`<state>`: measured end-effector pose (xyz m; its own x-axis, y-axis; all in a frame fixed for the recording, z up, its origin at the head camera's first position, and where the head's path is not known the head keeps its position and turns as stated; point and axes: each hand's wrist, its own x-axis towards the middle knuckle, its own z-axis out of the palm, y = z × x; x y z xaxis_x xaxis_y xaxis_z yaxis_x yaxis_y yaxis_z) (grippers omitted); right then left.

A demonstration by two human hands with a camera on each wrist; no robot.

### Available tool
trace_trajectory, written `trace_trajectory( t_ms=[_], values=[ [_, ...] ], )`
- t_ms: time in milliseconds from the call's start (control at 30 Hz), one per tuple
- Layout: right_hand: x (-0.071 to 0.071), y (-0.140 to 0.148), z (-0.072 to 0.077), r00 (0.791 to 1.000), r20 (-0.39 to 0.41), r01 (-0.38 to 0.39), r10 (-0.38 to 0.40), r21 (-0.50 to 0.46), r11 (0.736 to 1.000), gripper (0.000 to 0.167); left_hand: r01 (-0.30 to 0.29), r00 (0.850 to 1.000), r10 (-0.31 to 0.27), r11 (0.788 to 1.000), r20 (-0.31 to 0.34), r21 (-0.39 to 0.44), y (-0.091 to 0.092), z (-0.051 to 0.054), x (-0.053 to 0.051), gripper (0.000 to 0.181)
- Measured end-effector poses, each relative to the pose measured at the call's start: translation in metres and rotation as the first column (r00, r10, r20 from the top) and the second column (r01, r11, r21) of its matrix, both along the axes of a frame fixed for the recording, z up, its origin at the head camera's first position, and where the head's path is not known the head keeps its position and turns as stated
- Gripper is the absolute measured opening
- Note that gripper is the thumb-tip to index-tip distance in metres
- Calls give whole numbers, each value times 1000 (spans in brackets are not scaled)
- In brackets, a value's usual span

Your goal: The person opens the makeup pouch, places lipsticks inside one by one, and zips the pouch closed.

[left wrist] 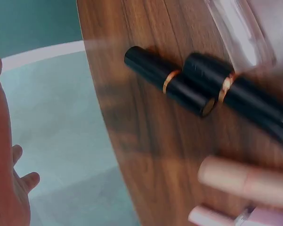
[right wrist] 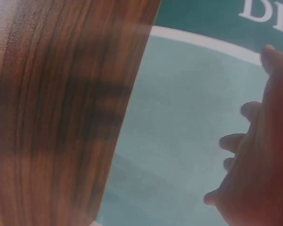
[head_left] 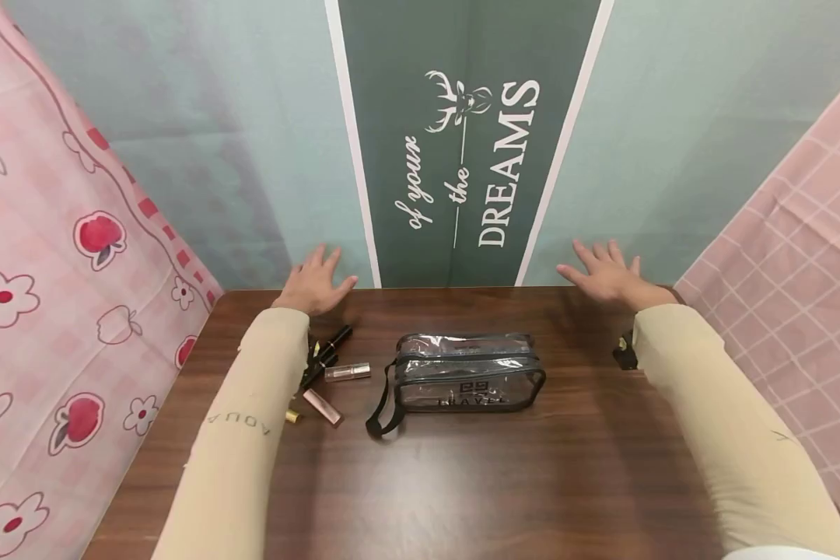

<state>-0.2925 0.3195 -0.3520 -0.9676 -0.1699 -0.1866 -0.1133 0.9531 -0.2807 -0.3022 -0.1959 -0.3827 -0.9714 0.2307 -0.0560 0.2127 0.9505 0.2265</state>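
My left hand (head_left: 315, 284) is held above the table's far edge at the left, fingers spread and nothing in it. My right hand (head_left: 607, 278) is likewise spread and bare at the far right. Between them on the table lies a clear zip pouch (head_left: 470, 389) with black trim and a wrist strap (head_left: 385, 424). Left of the pouch are cosmetic tubes: a clear, silvery one (head_left: 348, 372), a pink one (head_left: 322, 407), a gold one (head_left: 292, 416), and two black ones with gold bands (left wrist: 179, 89), (left wrist: 249, 103). My left forearm partly hides this group.
The brown wooden table (head_left: 406, 490) ends at a green wall cloth (head_left: 455, 264) with printed lettering. Pink patterned cloths hang at the left (head_left: 42, 311) and right (head_left: 798, 311). A beige-pink tube (left wrist: 249, 181) lies near the black tubes in the left wrist view.
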Motion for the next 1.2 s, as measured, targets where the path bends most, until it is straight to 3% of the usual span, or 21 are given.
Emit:
trace_trajectory(
  t_ms=[333, 633, 1000, 1200],
  values=[
    [16, -8, 13, 992, -56, -115, 113, -34, 993, 81, 128, 991, -128, 992, -51, 3, -9, 18, 10, 76],
    [35, -14, 17, 964, -115, -255, 242, -120, 959, 74, 278, 957, -269, 957, -112, 79, 0, 24, 43, 76],
    [72, -25, 20, 949, -110, -312, 294, -226, 923, 71, 329, 943, -304, 911, -135, 248, 14, 25, 80, 74],
    [89, -36, 20, 936, -154, -347, 317, -246, 905, 67, 347, 938, -321, 864, -131, 364, 16, 21, 102, 71]
  ],
)
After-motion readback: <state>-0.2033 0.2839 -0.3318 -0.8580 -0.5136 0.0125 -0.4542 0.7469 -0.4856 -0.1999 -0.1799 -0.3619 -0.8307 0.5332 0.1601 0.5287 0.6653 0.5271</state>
